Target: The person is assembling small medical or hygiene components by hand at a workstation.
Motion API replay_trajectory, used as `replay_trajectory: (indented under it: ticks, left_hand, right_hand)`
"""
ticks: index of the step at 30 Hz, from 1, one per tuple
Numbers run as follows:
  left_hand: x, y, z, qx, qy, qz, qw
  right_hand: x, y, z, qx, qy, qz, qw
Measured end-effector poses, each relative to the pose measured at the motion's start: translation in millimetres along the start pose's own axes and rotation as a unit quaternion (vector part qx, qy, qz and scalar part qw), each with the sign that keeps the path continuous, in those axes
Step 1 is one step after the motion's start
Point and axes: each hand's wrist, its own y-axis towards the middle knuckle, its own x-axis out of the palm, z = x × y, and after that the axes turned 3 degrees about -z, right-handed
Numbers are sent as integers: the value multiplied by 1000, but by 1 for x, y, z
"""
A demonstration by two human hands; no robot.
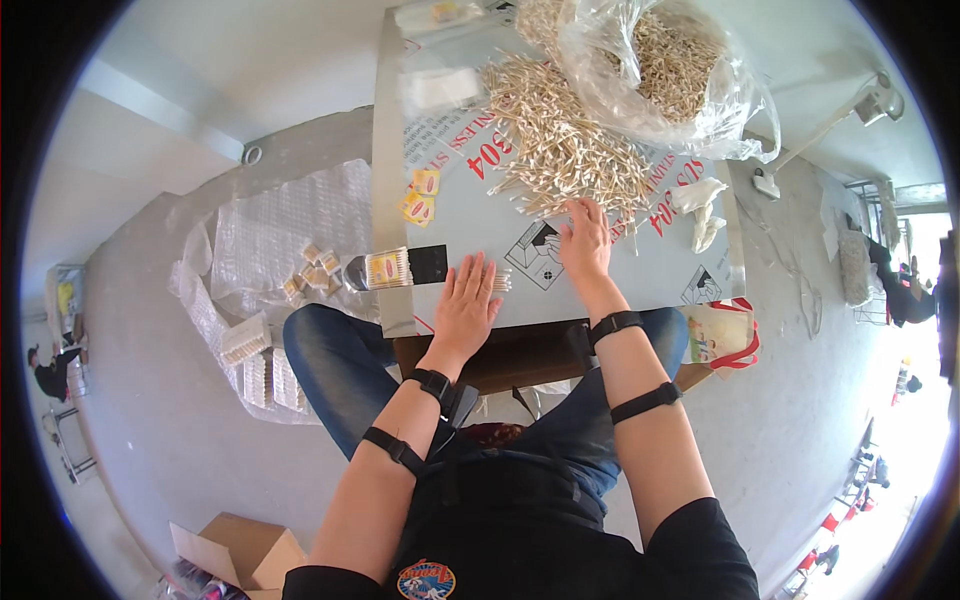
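Observation:
My left hand (468,305) lies flat, fingers stretched, over a small row of cotton swabs (501,281) near the table's front edge; their tips stick out past its right side. My right hand (588,245) touches the near edge of a big loose heap of cotton swabs (570,140), its thumb apart from the fingers. Nothing can be seen held in it. Left of my left hand, a pack of swabs with a yellow label (386,269) sits beside a black patch (429,264). Several yellow label cards (420,206) lie farther back on the left.
A clear plastic bag of swabs (680,75) stands at the back right of the metal-topped table (450,225). White crumpled gloves (702,212) lie at the right. On the floor at left, bubble wrap (300,215) holds several packs (318,268); a cardboard box (240,550) stands lower left.

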Motion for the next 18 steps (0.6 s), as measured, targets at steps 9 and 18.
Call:
replay_trajectory:
  ticks: [9,18]
  left_hand:
    - [-2,11,8,-43,-5,2,999]
    - [-5,5,2,-40,13,23,999]
  right_hand:
    - [7,0,0,-37,54,-86,994]
    - [12,-15,-22,-84,68,-106,988]
